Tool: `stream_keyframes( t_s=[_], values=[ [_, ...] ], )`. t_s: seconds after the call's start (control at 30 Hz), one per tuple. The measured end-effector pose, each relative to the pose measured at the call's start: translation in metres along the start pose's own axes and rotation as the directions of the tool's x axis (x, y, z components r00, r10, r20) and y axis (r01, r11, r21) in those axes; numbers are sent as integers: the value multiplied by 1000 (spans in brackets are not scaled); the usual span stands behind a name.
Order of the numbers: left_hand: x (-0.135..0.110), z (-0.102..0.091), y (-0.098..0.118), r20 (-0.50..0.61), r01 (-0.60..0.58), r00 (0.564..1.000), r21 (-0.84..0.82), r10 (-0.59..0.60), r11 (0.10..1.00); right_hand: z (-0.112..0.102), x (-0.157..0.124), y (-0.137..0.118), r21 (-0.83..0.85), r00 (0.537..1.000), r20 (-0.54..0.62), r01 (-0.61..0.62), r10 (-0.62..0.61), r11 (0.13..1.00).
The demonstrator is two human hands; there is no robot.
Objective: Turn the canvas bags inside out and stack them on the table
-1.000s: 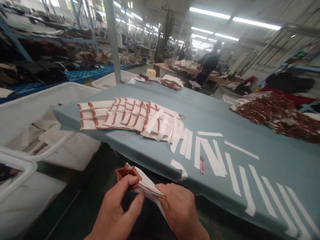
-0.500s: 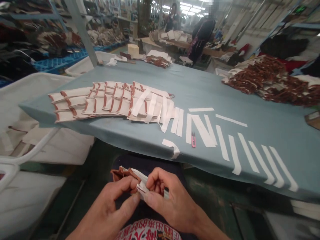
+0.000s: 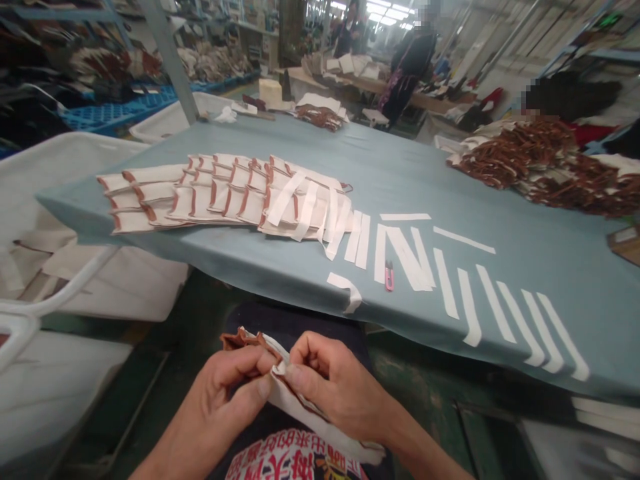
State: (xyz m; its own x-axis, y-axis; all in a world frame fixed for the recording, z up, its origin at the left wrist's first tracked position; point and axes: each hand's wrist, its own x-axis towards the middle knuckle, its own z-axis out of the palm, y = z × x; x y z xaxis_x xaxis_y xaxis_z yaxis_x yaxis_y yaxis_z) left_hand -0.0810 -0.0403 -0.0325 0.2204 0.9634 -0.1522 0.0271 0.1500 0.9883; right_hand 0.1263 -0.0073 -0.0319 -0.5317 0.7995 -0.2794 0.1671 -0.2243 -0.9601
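Over my lap, below the table's near edge, both hands pinch one white fabric piece with brown trim (image 3: pixel 300 408). My left hand (image 3: pixel 225 393) grips its bunched brown end between thumb and fingers. My right hand (image 3: pixel 333 387) pinches the white edge right beside it, fingers curled. The white part trails down to the right across my lap.
A blue-grey table (image 3: pixel 400 173) carries a fanned row of similar white and brown pieces (image 3: pixel 210 197), several loose white strips (image 3: pixel 450 280) and small pink snips (image 3: pixel 389 275). A brown heap (image 3: pixel 540 163) lies far right. White bins (image 3: pixel 60 220) stand left. People work at the back.
The view tipped down. My right hand came up to pinch the piece close to the left, and the white fabric now drapes further across my lap.
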Motion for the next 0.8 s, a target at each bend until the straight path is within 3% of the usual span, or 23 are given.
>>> stream_keyframes(
  t_s=[0.23,0.5,0.8],
  values=[
    [-2,1,4,-19,68,997,-40,-68,997,2,-4,-7,-276,971,-129,160,-201,948],
    [8,2,-5,-57,49,998,185,-39,982,1,-3,3,-338,961,-132,186,-242,923],
    [6,4,4,-59,-17,998,131,25,991,2,-5,-3,-421,937,-147,231,-317,877]
  ],
)
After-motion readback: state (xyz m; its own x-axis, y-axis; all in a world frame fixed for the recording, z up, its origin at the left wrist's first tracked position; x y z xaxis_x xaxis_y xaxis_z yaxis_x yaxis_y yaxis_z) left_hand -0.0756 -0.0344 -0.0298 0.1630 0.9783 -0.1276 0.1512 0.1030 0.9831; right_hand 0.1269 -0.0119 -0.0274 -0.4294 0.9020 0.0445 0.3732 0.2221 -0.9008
